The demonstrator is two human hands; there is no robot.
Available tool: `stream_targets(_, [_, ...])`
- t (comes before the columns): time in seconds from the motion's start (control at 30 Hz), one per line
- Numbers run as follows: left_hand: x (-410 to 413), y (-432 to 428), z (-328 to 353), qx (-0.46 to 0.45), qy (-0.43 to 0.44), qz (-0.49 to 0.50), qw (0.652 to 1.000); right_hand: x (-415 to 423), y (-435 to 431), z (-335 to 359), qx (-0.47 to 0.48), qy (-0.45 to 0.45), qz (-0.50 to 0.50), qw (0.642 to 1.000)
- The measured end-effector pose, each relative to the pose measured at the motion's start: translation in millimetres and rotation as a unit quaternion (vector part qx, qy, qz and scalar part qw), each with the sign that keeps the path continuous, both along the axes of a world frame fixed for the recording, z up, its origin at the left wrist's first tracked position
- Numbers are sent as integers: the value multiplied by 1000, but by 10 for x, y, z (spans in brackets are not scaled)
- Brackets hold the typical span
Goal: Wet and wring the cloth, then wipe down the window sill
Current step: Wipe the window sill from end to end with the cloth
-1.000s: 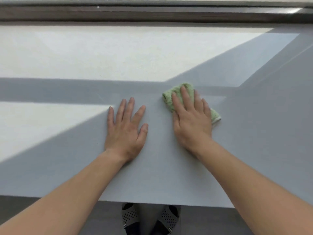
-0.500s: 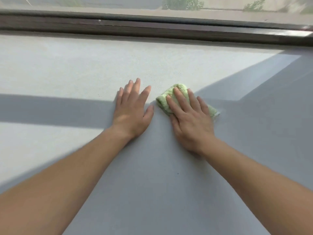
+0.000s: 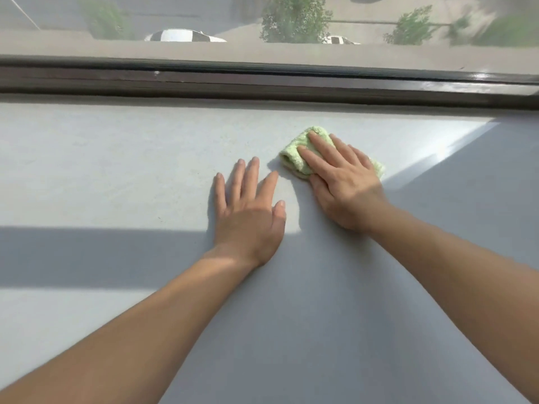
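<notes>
2 bare hands lie flat on the grey window sill (image 3: pixel 116 170). The right hand (image 3: pixel 344 188) presses down on a folded light-green cloth (image 3: pixel 291 160), its fingers straight and spread over the fabric, not curled round it. The cloth sits in the far half of the sill, near the back edge below the dark window frame (image 3: pixel 262 83), a little right of the middle and inside the sunlit patch. Its rolled left edge and 1 right corner show beyond the hand.

The left hand (image 3: pixel 248 217) rests palm down just beside the cloth on its left, fingers straight and slightly fanned, holding nothing. Its index fingertip is near the cloth but apart from it. Both forearms reach in from the near edge.

1 band of shadow crosses the sill under the left wrist, and another covers the right side. Through the glass, blurred, show a white car (image 3: pixel 183 35) and green trees (image 3: pixel 294 20).
</notes>
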State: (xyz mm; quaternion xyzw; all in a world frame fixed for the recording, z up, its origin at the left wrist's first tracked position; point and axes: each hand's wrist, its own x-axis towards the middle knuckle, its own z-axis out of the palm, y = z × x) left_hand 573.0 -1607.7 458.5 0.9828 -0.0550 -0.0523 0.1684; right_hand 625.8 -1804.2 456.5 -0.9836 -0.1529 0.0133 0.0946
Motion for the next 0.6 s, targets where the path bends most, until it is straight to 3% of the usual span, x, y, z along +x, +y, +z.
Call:
stream_targets(0.1, [-20,-38,-51,42,-4,-4,999,369,0,-5,12,5,-172,985])
stream_targets(0.17, [-4,-35,-59,41,-6,0,999,413,303,-10,24,-6,-213,977])
stream_targets(0.3, [16,-34,-62,45,-13,-4,999,355,517,-4,5,-5,-25,1000])
stream_targets(0.37, [12,-14,-69,49,-17,-5,999,433,250,26,4,5,1,1000])
stream_targets(0.5, [23,-20,-73,60,-14,-6,998,513,-561,16,7,12,-145,989])
stream_targets(0.6, [43,-43,-71,65,-4,-7,998,499,-610,29,25,9,-259,965])
